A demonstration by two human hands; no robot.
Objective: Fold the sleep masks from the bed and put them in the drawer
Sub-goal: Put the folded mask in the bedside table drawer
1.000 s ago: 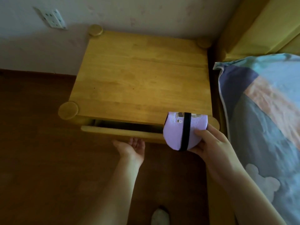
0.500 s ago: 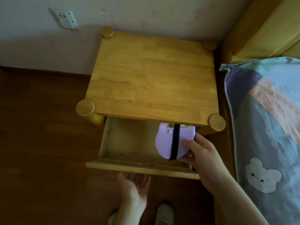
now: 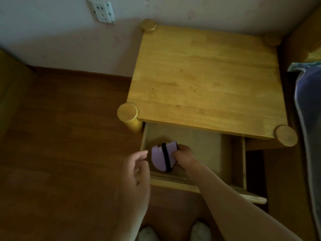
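My right hand [image 3: 184, 156] holds a folded lilac sleep mask [image 3: 163, 158] inside the open drawer [image 3: 205, 150].
My left hand [image 3: 137, 171] hovers beside it, fingers relaxed; wooden nightstand [image 3: 206, 79], dark floor [image 3: 60, 145], wall socket [image 3: 102, 11].

Wall socket [image 3: 103, 12] on pale wall, wood floor [image 3: 60, 136] — patterned bedding [image 3: 309, 119] at right

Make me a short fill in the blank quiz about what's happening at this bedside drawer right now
1. The right hand holds a folded ____ sleep mask with a black strap.
2. The mask is at the ____ end of the open drawer.
3. The left hand holds ____.
4. The nightstand is made of ____.

Missing words: purple; left; nothing; wood
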